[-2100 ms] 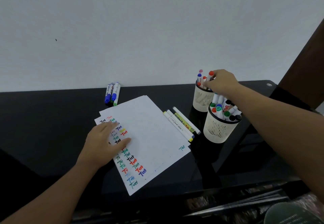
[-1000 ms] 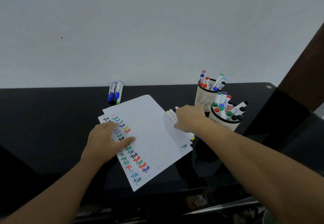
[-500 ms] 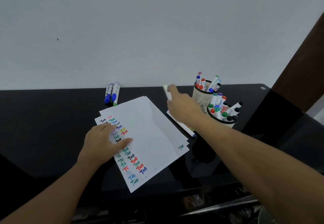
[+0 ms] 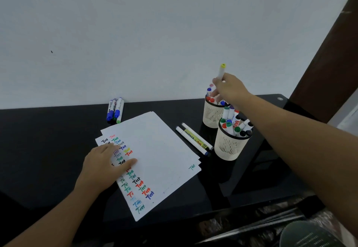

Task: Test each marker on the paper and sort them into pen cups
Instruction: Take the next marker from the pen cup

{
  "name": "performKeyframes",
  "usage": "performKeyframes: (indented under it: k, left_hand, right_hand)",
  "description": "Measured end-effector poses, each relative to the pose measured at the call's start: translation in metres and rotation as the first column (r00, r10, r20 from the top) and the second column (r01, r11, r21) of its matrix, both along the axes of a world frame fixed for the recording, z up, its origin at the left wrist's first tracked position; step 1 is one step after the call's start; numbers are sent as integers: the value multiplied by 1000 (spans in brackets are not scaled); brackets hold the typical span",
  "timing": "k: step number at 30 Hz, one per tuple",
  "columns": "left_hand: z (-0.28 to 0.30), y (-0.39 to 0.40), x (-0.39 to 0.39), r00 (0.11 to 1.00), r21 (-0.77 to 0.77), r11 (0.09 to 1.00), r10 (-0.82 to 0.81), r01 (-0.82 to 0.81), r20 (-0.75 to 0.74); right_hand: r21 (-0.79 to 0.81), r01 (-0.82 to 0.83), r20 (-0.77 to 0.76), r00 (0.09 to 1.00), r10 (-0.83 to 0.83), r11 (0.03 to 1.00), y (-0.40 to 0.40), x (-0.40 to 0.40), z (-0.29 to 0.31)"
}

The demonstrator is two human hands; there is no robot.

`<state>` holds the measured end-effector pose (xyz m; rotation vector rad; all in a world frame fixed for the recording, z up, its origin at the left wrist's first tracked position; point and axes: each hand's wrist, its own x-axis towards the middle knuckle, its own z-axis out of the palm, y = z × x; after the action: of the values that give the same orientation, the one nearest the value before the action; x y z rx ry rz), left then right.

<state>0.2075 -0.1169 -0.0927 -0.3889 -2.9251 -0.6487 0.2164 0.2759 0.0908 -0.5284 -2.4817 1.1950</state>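
I'm holding a yellow-capped marker [image 4: 221, 72] in my right hand [image 4: 230, 89] over the far cup [image 4: 212, 115] | left hand [image 4: 102, 164] lying flat, pinning the paper [image 4: 160, 153] | both cups filling, two markers [image 4: 194, 140] beside the paper and three [image 4: 115, 109] far left seemingly remaining

1. A black glossy table [image 4: 48, 150] fills the lower half of the view and reflects faint shapes on its right side.
2. A small round silver fitting [image 4: 280, 98] sits on the table's far right corner.
3. A plain pale grey wall [image 4: 135, 33] rises directly behind the table.
4. A tiny dark speck [image 4: 51, 51] marks the wall at the left.
5. A dark brown wooden post [image 4: 329, 62] slants up along the right edge, next to the table's corner.
6. A dark round object with a dotted surface [image 4: 308, 235] shows at the bottom right corner; what it is cannot be told.
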Motion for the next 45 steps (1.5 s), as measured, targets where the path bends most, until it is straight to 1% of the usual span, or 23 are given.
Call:
performKeyframes:
  k: [2, 4, 8, 10, 12, 13, 14, 16, 18, 21, 24, 27, 29, 30, 33, 35, 38, 41, 45]
  left_hand:
    - [1, 2, 0, 1000, 6, 1000, 2, -2, -2]
    - [2, 3, 0, 1000, 12, 1000, 4, -4, 5]
    - [2, 2, 0, 1000, 22, 1000, 8, -8, 11]
    - [2, 3, 0, 1000, 35, 999, 9, -10, 8]
    - [2, 3, 0, 1000, 48, 999, 13, -13, 12]
    - [2, 2, 0, 1000, 51, 999, 15, -15, 16]
    - [1, 2, 0, 1000, 51, 999, 15, -16, 20]
    - [2, 2, 0, 1000, 53, 998, 15, -16, 22]
    - [2, 2, 1, 999, 71, 997, 14, -16, 31]
    - [4, 1, 1, 998, 103, 995, 7, -13, 59]
    - [7, -1, -1, 995, 152, 988, -7, -8, 97]
    - [17, -6, -7, 989, 220, 976, -25, -8, 146]
    - [21, -12, -13, 991, 187, 982, -36, 12, 127]
    - [22, -15, -16, 994, 154, 988, -38, 21, 106]
    - [19, -27, -21, 994, 74, 997, -23, 15, 107]
    - [14, -34, -22, 994, 22, 1000, -18, 16, 111]
    - [6, -39, -21, 999, -23, 1000, -16, 17, 42]
    - [2, -38, -22, 1000, -9, 1000, -14, 14, 20]
    - [-1, -39, -22, 1000, 37, 999, -4, 4, -3]
  right_hand:
    - [118, 50, 34, 998, -55, 992, 8, -2, -6]
    - [222, 53, 104, 992, -77, 974, 15, -4, -15]
    - [265, 19, 221, 972, -80, 964, 21, -6, -26]
    - [283, 28, 189, 978, -84, 959, 22, -6, -27]
    - [304, 65, 89, 991, -96, 950, 22, -7, -26]
    - [331, 75, 70, 992, -104, 941, 21, -7, -25]
    - [367, 66, 88, 991, -105, 928, 21, -7, -25]
    - [427, 4, 201, 975, -99, 904, 21, -8, -23]
    - [431, -29, 277, 955, -102, 902, 22, -9, -22]
    - [437, -31, 279, 955, -102, 899, 21, -9, -20]
    - [531, -30, 206, 974, -95, 847, 8, -6, -14]
    - [640, -32, 67, 998, -14, 768, -14, -7, -4]
    - [675, -65, 8, 997, 81, 735, -34, -9, 0]
    - [684, -110, 9, 990, 143, 721, -45, -11, -1]
    - [692, -289, 91, 944, 317, 662, -85, -17, -14]
    - [684, -390, 170, 907, 385, 616, -108, -27, -31]
    - [620, -535, 302, 838, 454, 574, -134, -47, -63]
    - [594, -601, 380, 796, 472, 534, -156, -67, -92]
    - [618, -604, 356, 785, 506, 503, -188, -103, -111]
